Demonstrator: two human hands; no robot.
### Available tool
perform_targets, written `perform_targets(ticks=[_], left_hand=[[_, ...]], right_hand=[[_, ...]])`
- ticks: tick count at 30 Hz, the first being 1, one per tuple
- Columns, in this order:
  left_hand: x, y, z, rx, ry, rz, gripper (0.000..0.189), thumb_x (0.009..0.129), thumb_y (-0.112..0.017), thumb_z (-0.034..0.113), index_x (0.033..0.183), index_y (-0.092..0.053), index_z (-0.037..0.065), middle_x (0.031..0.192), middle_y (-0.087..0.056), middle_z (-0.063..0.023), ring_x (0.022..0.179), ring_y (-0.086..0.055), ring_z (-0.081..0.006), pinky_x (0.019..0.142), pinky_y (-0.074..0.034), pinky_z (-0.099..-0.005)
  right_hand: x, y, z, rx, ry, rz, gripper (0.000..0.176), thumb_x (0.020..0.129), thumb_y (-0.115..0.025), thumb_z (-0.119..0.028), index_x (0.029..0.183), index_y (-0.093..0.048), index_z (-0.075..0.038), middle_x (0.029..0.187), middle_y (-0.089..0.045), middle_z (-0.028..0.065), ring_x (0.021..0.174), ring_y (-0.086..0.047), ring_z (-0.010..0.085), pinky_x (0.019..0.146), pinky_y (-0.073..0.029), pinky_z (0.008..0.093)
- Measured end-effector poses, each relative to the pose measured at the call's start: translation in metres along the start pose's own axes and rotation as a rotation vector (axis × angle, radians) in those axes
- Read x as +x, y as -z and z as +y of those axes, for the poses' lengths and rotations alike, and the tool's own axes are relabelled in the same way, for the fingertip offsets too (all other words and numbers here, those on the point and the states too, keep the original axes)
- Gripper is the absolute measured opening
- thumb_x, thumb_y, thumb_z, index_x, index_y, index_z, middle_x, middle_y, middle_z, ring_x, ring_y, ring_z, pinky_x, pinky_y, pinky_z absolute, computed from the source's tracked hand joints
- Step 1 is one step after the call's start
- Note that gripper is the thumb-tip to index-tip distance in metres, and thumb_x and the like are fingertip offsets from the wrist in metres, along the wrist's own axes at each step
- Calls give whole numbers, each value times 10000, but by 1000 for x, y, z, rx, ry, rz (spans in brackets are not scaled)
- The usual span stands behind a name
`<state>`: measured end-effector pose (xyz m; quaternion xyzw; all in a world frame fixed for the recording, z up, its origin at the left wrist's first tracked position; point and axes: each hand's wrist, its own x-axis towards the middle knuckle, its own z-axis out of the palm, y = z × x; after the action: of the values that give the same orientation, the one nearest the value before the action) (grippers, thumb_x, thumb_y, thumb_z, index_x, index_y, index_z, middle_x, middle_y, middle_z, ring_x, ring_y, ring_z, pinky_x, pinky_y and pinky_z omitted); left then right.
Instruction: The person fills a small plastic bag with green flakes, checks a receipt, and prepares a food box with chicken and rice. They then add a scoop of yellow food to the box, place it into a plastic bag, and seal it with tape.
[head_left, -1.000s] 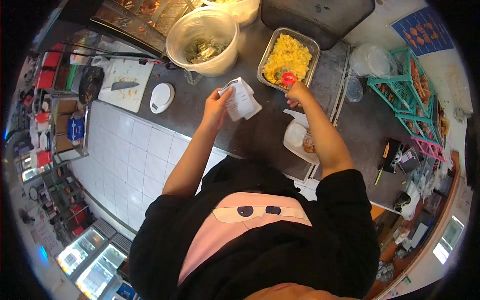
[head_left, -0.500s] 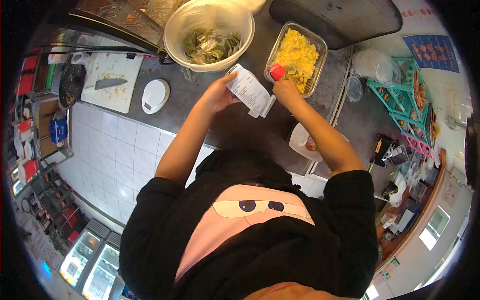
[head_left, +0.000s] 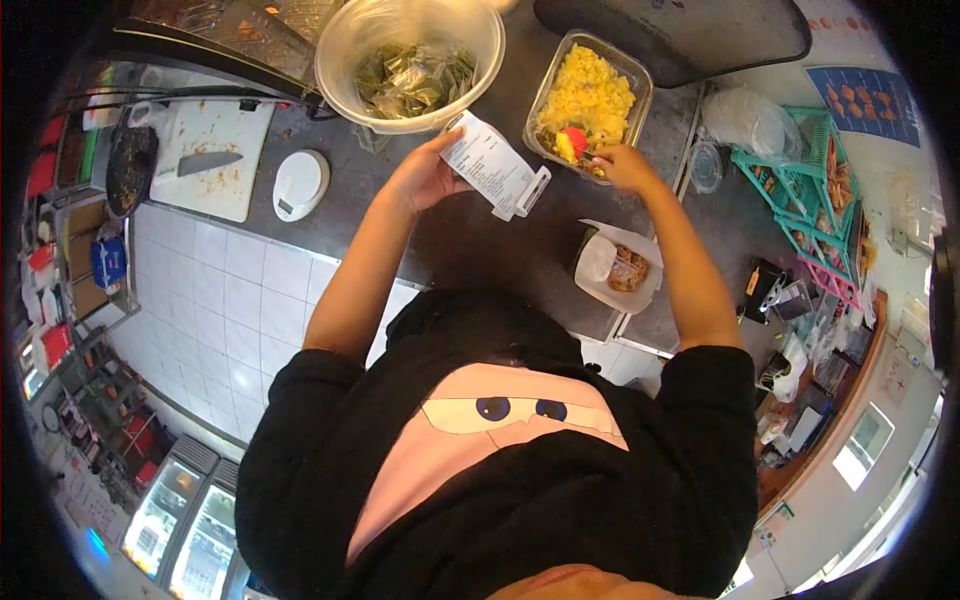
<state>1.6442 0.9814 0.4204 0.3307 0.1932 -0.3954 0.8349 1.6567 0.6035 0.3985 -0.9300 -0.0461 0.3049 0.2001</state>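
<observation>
My left hand (head_left: 428, 178) is closed on the edge of a printed receipt (head_left: 492, 168), which hangs out to the right over the dark counter. In my right hand (head_left: 624, 168) is the handle of a red-headed spoon (head_left: 573, 145); some yellow food sits on its head. That spoon is at the near end of a clear plastic tray (head_left: 648, 92) filled with lumpy yellow food (head_left: 590, 95). Below my right forearm, an open takeaway box (head_left: 600, 292) holds brownish food (head_left: 628, 270) and a small white packet or cup that I cannot make out.
A large white tub (head_left: 330, 75) of wrapped green leaf parcels (head_left: 415, 85) stands behind my left hand. Leftward are a kitchen scale (head_left: 302, 186) and a cutting board (head_left: 222, 135) with a knife (head_left: 208, 162). Teal baskets (head_left: 790, 190) stand at the right.
My right hand has shifted right and tilted the red spoon down over the yellow food, where some now rests on it. The takeaway box shows more fully. My left hand still holds the receipt.
</observation>
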Motion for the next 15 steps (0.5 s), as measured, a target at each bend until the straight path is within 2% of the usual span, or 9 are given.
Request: perform_targets(ticks=[2,5,8,11,15], left_hand=[[1,1,-2,8,18,-7,405,1004,-534,342,1285,-549,50,1201,-670,-130,1094,-664,-267,995,-496,-527],[-2,-3,-3,33,50,-22,406,1002,-539,348,1273,-555,47,1191,-674,-132,1091,-666,-266,994,-496,-532],[-8,-13,-3,16,57,-1,388,996,-557,323,1260,-564,40,1166,-679,-127,1066,-672,-261,975,-524,-488],[-11,-17,-3,76,48,-1,407,1000,-542,357,1263,-559,47,1189,-672,-124,1092,-662,-269,1000,-491,-533],[-16,-29,-3,204,11,56,381,977,-589,358,1233,-572,76,1131,-670,-75,1059,-654,-216,957,-511,-470]], right_hand=[[11,-20,46,316,-26,-38,272,987,-578,-295,1063,-730,-82,863,-703,95,746,-637,219,679,-495,384],[-12,-3,25,737,-288,-171,298,1031,-513,-269,1090,-699,-44,671,-476,-73,552,-383,42,519,-342,233],[-23,-5,28,871,-346,-121,319,1043,-480,-279,1141,-668,-40,622,-368,-93,498,-289,39,475,-272,230],[-36,-5,29,937,-402,-81,312,1033,-506,-280,1087,-700,-41,594,-378,-91,498,-317,55,491,-287,247],[-48,-6,29,910,-406,-19,312,1031,-500,-282,1071,-711,-55,600,-409,-73,502,-335,62,493,-306,259]])
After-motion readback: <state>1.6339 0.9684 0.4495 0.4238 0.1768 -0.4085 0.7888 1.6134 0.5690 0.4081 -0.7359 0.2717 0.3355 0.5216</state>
